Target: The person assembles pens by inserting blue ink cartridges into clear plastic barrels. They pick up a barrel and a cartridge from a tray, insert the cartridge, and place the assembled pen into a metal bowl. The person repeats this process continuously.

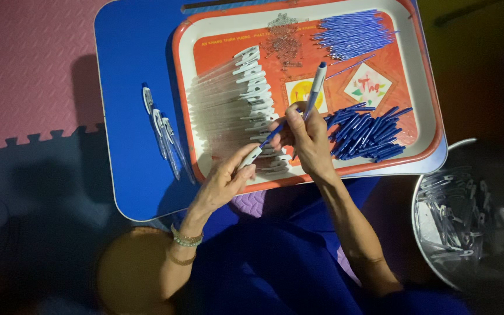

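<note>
My left hand (224,182) fingers pinch a blue-tipped pen piece (262,146); my right hand (305,137) fingers grip an upright pen (315,90) above the tray (427,87).

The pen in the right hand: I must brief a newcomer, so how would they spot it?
Find the orange tray on the blue table. Over its middle, the right hand holds a pen upright. Unlike the loose blue pieces lying flat beside it, it is assembled, pale-barrelled and blue-tipped.

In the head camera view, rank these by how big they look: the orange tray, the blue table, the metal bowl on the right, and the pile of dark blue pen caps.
1. Blue table, though the tray covers much of it.
2. Orange tray.
3. Metal bowl, cut off by the frame edge, so unsure.
4. Pile of dark blue pen caps, clearly smallest.
</note>
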